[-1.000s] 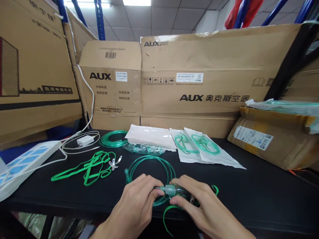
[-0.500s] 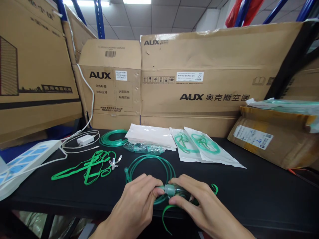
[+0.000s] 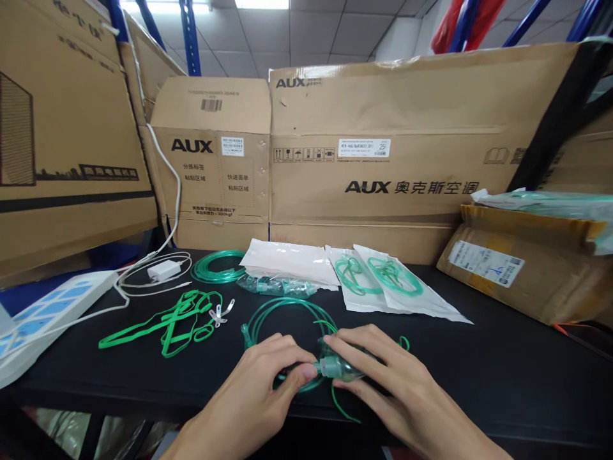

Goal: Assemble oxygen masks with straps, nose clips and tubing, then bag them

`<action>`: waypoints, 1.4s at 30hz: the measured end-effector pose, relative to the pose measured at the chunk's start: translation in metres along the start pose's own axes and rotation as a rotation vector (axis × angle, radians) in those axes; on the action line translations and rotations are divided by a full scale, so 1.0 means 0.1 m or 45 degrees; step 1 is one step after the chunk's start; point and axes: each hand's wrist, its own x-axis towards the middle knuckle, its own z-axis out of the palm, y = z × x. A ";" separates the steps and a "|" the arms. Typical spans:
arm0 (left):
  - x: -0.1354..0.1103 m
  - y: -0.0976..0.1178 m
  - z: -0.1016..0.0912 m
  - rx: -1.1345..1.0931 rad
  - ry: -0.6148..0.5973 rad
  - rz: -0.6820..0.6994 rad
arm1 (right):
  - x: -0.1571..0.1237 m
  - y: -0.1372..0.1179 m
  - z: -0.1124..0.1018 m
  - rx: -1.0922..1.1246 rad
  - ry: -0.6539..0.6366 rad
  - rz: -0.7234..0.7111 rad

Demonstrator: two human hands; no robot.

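My left hand (image 3: 263, 386) is closed, thumb and fingers pinching the end of a green oxygen tube (image 3: 313, 308). That end meets the pale green connector (image 3: 330, 367) of a clear oxygen mask (image 3: 353, 370); how deep it sits I cannot tell. Around the mask body, my right hand (image 3: 395, 377) is closed, hiding much of it. The tube lies coiled on the black table just beyond my hands. A thin green elastic strap (image 3: 342, 407) hangs from the mask toward the table's front edge.
Loose green straps (image 3: 179, 316) and small white clips (image 3: 221, 313) lie left. Behind are coiled tubing (image 3: 218, 267), bagged masks (image 3: 278, 285), white packets (image 3: 292, 260) and packaged tubing sets (image 3: 395, 278). A power strip (image 3: 62, 313) stands far left, a cardboard box (image 3: 522, 268) right.
The mask has turned slightly in my right hand, with more of its clear body showing. The strap end has swung right. My left hand stays on the tube end.
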 end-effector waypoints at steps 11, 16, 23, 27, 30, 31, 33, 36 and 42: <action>0.00 0.02 -0.03 0.002 -0.006 0.037 | -0.04 0.08 0.13 0.030 0.025 -0.093; 0.01 0.02 -0.01 0.078 0.028 0.047 | -0.03 0.06 0.14 0.162 -0.024 0.074; 0.02 0.00 0.02 0.174 0.023 0.051 | 0.02 0.03 0.15 0.315 -0.064 0.172; 0.01 -0.01 0.03 0.171 0.010 0.038 | 0.03 0.05 0.17 0.340 -0.075 0.202; 0.02 0.00 0.03 0.170 0.011 0.035 | 0.03 0.05 0.16 0.322 -0.091 0.224; 0.03 0.00 0.03 0.168 0.011 0.036 | 0.03 0.05 0.16 0.313 -0.095 0.232; 0.03 0.01 0.02 0.160 0.010 0.038 | 0.03 0.03 0.14 0.294 -0.100 0.248; 0.03 0.01 0.01 0.150 0.016 0.049 | 0.06 -0.01 0.11 0.272 -0.126 0.270; 0.02 0.00 0.03 0.159 0.026 0.084 | 0.08 -0.02 0.11 0.339 -0.167 0.317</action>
